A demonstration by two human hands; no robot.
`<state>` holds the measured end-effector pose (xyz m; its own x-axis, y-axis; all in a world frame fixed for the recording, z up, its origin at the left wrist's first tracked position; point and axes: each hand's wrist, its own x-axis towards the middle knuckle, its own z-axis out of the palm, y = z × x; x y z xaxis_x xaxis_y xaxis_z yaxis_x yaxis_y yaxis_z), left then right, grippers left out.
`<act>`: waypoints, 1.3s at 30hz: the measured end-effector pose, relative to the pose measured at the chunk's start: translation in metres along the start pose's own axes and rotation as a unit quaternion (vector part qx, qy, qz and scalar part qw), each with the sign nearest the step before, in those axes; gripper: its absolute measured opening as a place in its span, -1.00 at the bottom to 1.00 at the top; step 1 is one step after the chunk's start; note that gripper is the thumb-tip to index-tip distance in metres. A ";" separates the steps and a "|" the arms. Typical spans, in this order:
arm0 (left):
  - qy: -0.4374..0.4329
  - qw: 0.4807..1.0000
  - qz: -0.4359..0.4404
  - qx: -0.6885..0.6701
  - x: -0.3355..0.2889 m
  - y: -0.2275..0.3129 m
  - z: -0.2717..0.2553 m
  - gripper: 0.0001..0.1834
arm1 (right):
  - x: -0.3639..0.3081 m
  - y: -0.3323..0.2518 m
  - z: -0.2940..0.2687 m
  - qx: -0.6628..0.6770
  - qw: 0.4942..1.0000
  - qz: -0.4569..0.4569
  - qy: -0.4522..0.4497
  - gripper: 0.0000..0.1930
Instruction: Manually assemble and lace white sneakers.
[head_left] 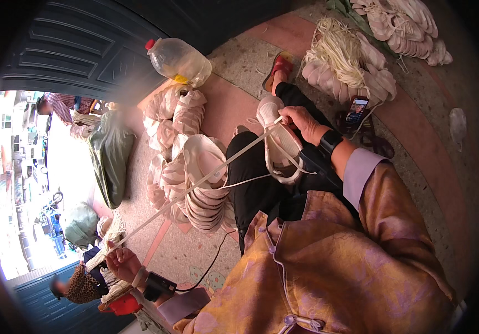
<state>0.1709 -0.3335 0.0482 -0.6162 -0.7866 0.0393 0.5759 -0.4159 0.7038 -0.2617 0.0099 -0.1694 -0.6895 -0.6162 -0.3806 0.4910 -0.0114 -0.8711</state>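
A pale lace-up shoe [284, 146] rests across my lap on black trousers, its opening toward me. My right hand [302, 123] is closed at the shoe's lacing, pinching a long whitish shoelace [195, 186]. That lace stretches taut down and left to my left hand [122, 264], which is raised with its fingers curled around the far end. Another loose lace length [250, 180] trails leftward from the shoe. Just left of my knee stands a nested stack of pale shoes [209, 209]. Its top one faces up.
More pale shoe stacks [189, 114] stand beyond, near a clear plastic jug [181, 61] with a red cap. At right lie a lace bundle [337, 50] on shoes, a phone [356, 110] and dark sandals [383, 146]. Two people sit at left beside a green sack [111, 158].
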 end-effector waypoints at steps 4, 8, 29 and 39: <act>-0.012 0.996 0.042 0.078 0.000 0.001 -0.011 -0.74 | 0.002 0.001 0.004 0.027 1.000 0.007 0.010 -0.71; 0.016 0.994 0.017 0.103 -0.012 0.005 -0.027 -0.73 | -0.007 -0.009 0.012 0.014 1.000 0.004 0.004 -0.69; 0.371 0.882 0.026 0.289 -0.110 0.055 -0.103 -0.70 | -0.027 0.017 0.005 -0.354 0.920 -0.169 0.005 -0.54; 0.073 0.934 0.049 0.345 0.030 -0.004 -0.031 -0.87 | -0.145 0.000 -0.011 -0.481 0.851 -0.151 -0.147 -0.30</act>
<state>0.1668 -0.3694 0.0243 -0.4702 -0.8801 0.0657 0.1109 0.0149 0.9937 -0.1678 0.1084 -0.1174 -0.4749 -0.8713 -0.1240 -0.4453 0.3595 -0.8201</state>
